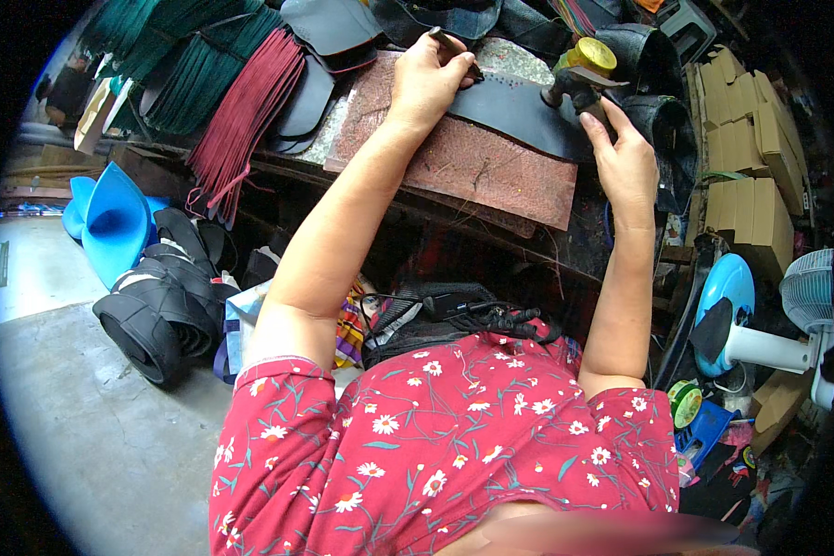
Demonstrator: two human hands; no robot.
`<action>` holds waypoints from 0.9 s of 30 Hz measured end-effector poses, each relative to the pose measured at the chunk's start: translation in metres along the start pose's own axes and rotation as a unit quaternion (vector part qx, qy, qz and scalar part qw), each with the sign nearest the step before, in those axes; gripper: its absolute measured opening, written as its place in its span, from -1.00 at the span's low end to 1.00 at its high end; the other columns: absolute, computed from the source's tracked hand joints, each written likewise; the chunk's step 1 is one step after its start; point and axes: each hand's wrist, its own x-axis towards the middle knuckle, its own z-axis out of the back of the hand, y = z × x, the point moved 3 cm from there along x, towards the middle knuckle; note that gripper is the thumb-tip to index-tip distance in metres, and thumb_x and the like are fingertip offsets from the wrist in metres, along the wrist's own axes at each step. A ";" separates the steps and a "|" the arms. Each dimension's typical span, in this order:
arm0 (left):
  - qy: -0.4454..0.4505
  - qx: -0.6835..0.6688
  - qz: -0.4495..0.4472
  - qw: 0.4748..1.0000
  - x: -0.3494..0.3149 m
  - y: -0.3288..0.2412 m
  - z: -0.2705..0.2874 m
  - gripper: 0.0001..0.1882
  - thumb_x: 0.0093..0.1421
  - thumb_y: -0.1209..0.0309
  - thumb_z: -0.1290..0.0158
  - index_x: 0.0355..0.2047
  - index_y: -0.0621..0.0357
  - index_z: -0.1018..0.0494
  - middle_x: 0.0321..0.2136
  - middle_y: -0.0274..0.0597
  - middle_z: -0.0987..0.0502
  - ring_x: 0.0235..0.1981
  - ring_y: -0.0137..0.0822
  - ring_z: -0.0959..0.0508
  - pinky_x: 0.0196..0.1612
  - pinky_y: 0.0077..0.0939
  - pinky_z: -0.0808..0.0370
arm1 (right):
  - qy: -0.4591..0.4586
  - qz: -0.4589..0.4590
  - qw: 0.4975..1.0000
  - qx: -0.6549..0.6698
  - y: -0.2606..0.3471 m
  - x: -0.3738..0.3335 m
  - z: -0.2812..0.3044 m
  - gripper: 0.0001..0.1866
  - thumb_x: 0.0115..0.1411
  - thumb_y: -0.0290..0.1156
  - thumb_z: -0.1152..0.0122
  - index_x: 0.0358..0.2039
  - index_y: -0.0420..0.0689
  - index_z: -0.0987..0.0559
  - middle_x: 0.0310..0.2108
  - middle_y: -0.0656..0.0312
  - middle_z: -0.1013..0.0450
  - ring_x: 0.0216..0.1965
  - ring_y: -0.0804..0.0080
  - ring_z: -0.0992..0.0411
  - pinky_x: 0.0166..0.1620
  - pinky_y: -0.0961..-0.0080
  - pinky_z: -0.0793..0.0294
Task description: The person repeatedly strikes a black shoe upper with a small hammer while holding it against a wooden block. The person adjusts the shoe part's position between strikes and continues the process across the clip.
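My left hand (pixel 426 85) is closed around a dark rod-like punch (pixel 447 41), its lower end at the left part of a black sole-shaped sheet (pixel 519 113). A row of small marks runs along the sheet's far edge beside the punch. My right hand (pixel 625 162) grips a hammer (pixel 579 88) by its handle, and the hammer's dark head hangs over the right part of the sheet. Beneath the sheet lies a worn reddish board (pixel 491 181) on the bench. The punch's tip is too small to make out.
Dark green strips (pixel 204 79), red cords (pixel 250 116) and black soles (pixel 306 97) lie left. A yellow round container (pixel 595 56) sits behind the hammer. Cardboard boxes (pixel 751 139) and a fan (pixel 760 347) stand right. Black rolls (pixel 162 315) and blue foam (pixel 116 222) are lower left.
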 end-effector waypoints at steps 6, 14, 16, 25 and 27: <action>-0.013 0.064 -0.032 0.997 0.000 -0.005 -0.002 -0.84 0.12 0.45 -0.20 -0.35 0.27 -0.48 -0.51 -0.08 -0.61 -0.52 -0.33 -0.64 -0.40 -0.47 -0.57 | -0.109 0.109 0.950 0.272 0.048 -0.009 0.060 -0.60 0.22 -0.19 -0.29 0.02 -0.10 -0.57 -0.35 0.26 -0.61 -0.41 0.55 -0.52 -0.34 0.60 -0.48; 0.023 0.399 -0.263 0.878 -0.011 -0.026 -0.032 -0.84 0.11 0.43 -0.11 -0.34 0.24 -0.43 -0.56 0.15 -0.53 -0.46 0.11 -0.59 -0.35 -0.12 -0.55 | -0.038 0.071 0.982 0.171 0.043 -0.013 0.007 -0.55 0.24 -0.05 -0.19 0.03 -0.05 -0.54 -0.21 -0.02 -0.57 -0.16 0.02 -0.56 -0.15 0.31 -0.54; -0.048 0.340 -0.251 0.905 -0.006 -0.021 -0.023 -0.82 0.10 0.42 -0.12 -0.33 0.24 -0.43 -0.57 0.17 -0.52 -0.48 0.11 -0.59 -0.37 -0.17 -0.55 | -0.116 0.083 0.987 0.075 0.021 -0.011 0.005 -0.50 0.21 0.03 -0.20 0.04 -0.01 -0.55 -0.22 0.00 -0.58 -0.17 0.05 -0.57 -0.13 0.31 -0.53; 0.004 0.177 -0.135 0.975 0.002 -0.008 -0.015 -0.82 0.12 0.42 -0.19 -0.32 0.24 -0.48 -0.49 -0.04 -0.62 -0.47 -0.21 -0.66 -0.39 -0.40 -0.59 | -0.136 0.124 0.918 0.352 0.055 -0.017 0.073 -0.64 0.27 -0.30 -0.22 0.05 -0.13 -0.54 -0.44 0.28 -0.53 -0.44 0.62 -0.43 -0.39 0.63 -0.41; -0.006 0.284 -0.211 0.935 -0.004 -0.021 -0.023 -0.79 0.08 0.38 -0.21 -0.32 0.19 -0.45 -0.49 0.02 -0.60 -0.42 0.01 -0.63 -0.32 -0.23 -0.57 | -0.174 0.191 0.902 0.347 0.063 -0.020 0.069 -0.63 0.27 -0.30 -0.22 0.05 -0.16 -0.53 -0.43 0.27 -0.53 -0.44 0.59 -0.44 -0.39 0.62 -0.41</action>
